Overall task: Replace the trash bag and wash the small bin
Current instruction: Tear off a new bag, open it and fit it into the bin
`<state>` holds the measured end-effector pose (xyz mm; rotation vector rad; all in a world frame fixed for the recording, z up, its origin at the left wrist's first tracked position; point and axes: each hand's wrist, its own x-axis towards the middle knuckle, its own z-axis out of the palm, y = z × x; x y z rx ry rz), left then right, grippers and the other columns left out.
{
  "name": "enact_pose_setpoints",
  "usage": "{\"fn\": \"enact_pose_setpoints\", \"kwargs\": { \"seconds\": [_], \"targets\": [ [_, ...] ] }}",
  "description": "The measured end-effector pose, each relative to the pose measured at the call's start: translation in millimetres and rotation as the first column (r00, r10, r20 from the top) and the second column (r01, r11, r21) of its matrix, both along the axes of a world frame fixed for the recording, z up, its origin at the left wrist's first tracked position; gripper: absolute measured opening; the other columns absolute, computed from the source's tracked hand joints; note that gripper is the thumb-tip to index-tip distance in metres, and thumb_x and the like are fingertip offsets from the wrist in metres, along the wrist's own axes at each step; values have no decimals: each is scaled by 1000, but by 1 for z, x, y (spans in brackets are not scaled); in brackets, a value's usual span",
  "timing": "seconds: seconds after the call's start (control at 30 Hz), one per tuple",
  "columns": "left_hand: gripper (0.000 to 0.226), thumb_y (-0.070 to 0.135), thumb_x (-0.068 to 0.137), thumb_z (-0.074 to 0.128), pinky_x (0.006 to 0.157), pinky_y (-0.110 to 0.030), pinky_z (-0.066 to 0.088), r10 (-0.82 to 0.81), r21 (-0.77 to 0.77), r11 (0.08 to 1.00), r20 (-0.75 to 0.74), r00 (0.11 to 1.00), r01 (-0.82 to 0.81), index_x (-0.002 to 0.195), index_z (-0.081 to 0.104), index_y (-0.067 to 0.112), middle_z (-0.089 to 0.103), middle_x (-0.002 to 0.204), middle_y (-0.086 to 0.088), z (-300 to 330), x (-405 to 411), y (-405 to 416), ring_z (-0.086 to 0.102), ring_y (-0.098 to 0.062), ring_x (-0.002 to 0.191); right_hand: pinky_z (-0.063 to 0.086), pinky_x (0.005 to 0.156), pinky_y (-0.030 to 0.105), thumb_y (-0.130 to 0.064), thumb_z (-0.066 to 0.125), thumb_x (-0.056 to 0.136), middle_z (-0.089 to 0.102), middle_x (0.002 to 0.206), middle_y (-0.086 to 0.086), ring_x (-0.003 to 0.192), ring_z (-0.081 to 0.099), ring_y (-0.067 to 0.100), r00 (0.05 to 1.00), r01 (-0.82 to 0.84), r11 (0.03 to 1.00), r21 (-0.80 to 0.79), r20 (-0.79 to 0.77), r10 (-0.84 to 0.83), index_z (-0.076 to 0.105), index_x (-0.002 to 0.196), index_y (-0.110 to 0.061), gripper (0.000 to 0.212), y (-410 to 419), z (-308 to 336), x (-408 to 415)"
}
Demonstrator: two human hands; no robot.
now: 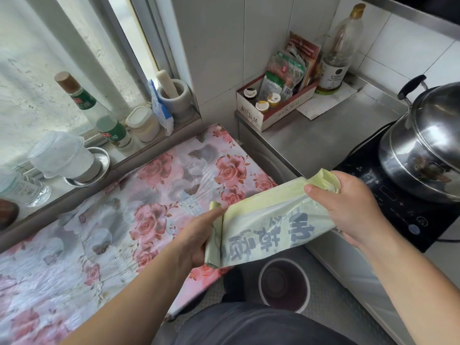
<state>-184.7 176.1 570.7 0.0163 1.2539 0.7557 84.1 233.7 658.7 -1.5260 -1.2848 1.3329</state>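
Large grey-blue Chinese characters on the pale green trash bag (271, 227) (seen reversed, not legible), faint lettering "NEKAVU" or similar on the cardboard box (278, 113), bottle labels too blurred to read

- I'm standing in a small home kitchen, at a steel counter (321, 143) against a white tiled wall (249, 46).
- A lidded steel pot (423, 150) sits on a black induction hob (398, 207) to my right.
- A cardboard box (273, 105) holds seasoning packets and little bottles, with a tall oil bottle (341, 48) beside it.
- On the windowsill stand a stone mortar and pestle (174, 95) and more bottles.
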Motion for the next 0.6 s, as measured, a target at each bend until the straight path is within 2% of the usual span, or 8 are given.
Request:
{"fn": "enact_pose_setpoints", "kwargs": {
  "seconds": [0.07, 0.17, 0.27, 0.43, 0.5, 0.6],
  "targets": [
    [51, 13, 72, 85, 78, -52, 57, -23, 33, 999, -54, 998, 25, 117, 62, 3, 73, 100, -24, 0, 0, 0, 72, -40, 87, 53, 62, 40, -17, 75, 79, 72, 75, 10, 67, 68, 24, 1000, -11, 1000, 13, 7, 11, 71, 76, -22, 8, 1, 3, -1],
    [40, -1, 81, 71, 72, -53, 58, -19, 34, 999, -142, 990, 24, 117, 56, 3, 74, 92, -25, 0, -4, 2, 73, -40, 80, 53, 57, 34, -10, 74, 85, 73, 71, 2, 64, 69, 16, 999, -17, 1000, 25, 29, 16, 71, 75, -25, 18, 3, 6, 1],
    [39, -1, 80, 68, 70, -56, 57, -2, 84, 996, -201, 980, 19, 117, 55, 5, 70, 100, -29, 2, -11, 5, 73, -42, 80, 52, 55, 31, -9, 73, 86, 72, 69, -2, 62, 68, 13, 1000, 0, 1000, 23, 25, -1, 71, 74, -26, 21, 3, 8, 4],
    [37, 10, 72, 66, 65, -49, 57, 33, 185, 982, -304, 952, 25, 108, 64, 12, 67, 93, -25, 6, -22, 8, 69, -36, 73, 49, 59, 31, -8, 72, 87, 69, 67, -2, 61, 65, 13, 1000, 12, 1000, 3, 0, -12, 70, 72, -23, 21, 2, 7, 8],
    [29, 9, 74, 63, 63, -46, 58, 61, 225, 974, -289, 955, 6, 103, 66, 12, 67, 85, -21, 7, -25, 9, 69, -33, 69, 49, 59, 30, -7, 72, 87, 69, 67, -3, 61, 65, 12, 1000, 15, 1000, -2, -7, -15, 70, 71, -23, 23, 0, 6, 9],
    [18, 8, 82, 63, 55, -41, 57, 80, 264, 964, -188, 979, -28, 100, 65, 11, 69, 71, -14, 7, -29, 7, 69, -30, 61, 47, 59, 30, -6, 71, 88, 66, 64, -5, 59, 63, 10, 999, 40, 999, -1, -8, -40, 68, 69, -21, 24, -2, 4, 10]
  ]
}}
